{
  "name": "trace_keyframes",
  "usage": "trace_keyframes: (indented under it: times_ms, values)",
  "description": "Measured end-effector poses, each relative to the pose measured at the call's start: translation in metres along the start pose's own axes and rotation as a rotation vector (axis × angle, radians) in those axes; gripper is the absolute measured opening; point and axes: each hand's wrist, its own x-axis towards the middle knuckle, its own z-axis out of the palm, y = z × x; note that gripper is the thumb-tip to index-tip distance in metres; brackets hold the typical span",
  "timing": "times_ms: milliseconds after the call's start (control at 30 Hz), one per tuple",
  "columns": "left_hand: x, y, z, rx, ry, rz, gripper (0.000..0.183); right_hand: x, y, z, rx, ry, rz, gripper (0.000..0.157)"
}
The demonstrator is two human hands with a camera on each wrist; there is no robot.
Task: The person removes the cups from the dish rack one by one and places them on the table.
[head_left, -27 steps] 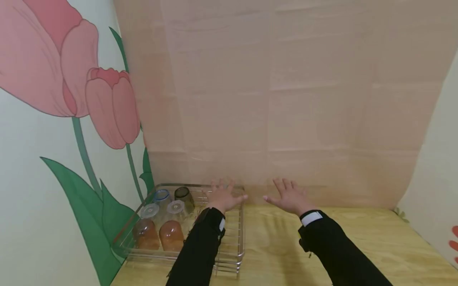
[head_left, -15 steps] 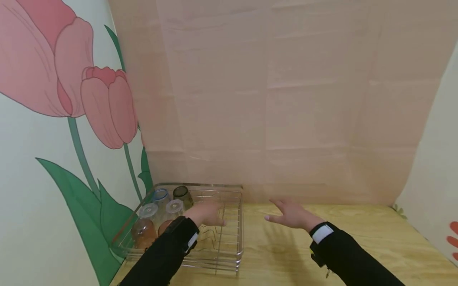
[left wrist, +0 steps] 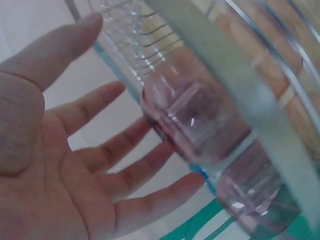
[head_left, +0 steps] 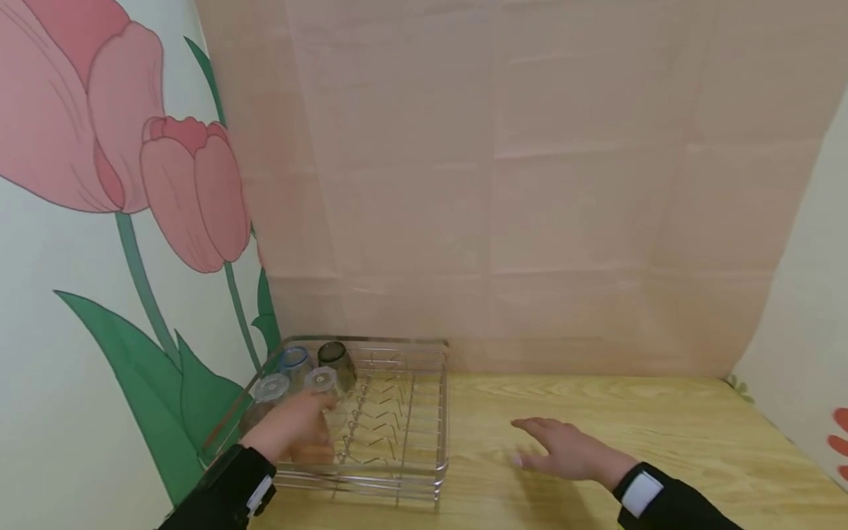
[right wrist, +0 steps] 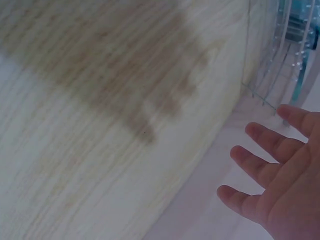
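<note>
My left hand (head_left: pixel 291 427) is over the front left of a wire dish rack (head_left: pixel 424 470), its fingers spread. Just under it, an amber glass (head_left: pixel 313 450) stands upside down, partly covered by the hand. In the left wrist view the extended fingers lie right beside that glass (left wrist: pixel 200 110), and a second tinted glass (left wrist: pixel 260 200) shows past the fingertips. Behind the hand are two clear glasses, one nearer the middle (head_left: pixel 322 380) and one at the left (head_left: pixel 270 388). My right hand (head_left: pixel 566 450) hovers over the wooden table with fingers extended, holding nothing.
At the rack's back left stand a blue-rimmed glass (head_left: pixel 294 359) and a dark grey glass (head_left: pixel 338 362). Wire prongs (head_left: pixel 380 423) run along the rack's middle. A pink-brown sheet (head_left: pixel 530 184) hangs behind the table (head_left: pixel 662 427); a tulip-painted wall (head_left: pixel 40 294) borders the left.
My left hand has moved left and toward me, from the rack's back right to the amber glasses. The right hand has come lower and nearer, slightly right.
</note>
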Motion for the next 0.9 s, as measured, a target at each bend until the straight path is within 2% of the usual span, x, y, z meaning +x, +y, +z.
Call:
trace_keyframes:
  times_ms: [67, 233, 300, 467, 567, 700, 900]
  values:
    - [-0.001, -0.003, 0.001, -0.015, 0.010, -0.031, 0.053, -0.004, 0.001, 0.002, -0.003, -0.006, -0.016, 0.068]
    - [-0.001, -0.004, 0.003, 0.063, 0.091, -0.072, 0.056, -0.008, 0.001, 0.007, -0.046, 0.008, -0.067, 0.067]
    - [-0.001, -0.005, 0.003, 0.078, 0.096, -0.080, 0.056, -0.010, -0.001, 0.008, -0.060, 0.019, -0.091, 0.067]
    - [0.003, -0.010, 0.003, 0.046, 0.040, -0.074, 0.055, -0.014, -0.004, 0.009, -0.073, 0.032, -0.099, 0.067]
    - [0.006, -0.016, 0.005, 0.029, 0.003, -0.067, 0.044, -0.016, -0.004, 0.010, -0.093, 0.032, -0.094, 0.067]
    - [0.010, -0.024, 0.009, 0.006, -0.007, -0.059, 0.038, -0.018, -0.003, 0.013, -0.110, 0.033, -0.087, 0.068]
    - [0.011, -0.031, 0.013, -0.008, -0.018, -0.069, 0.054, -0.020, -0.002, 0.016, -0.100, 0.017, -0.087, 0.069]
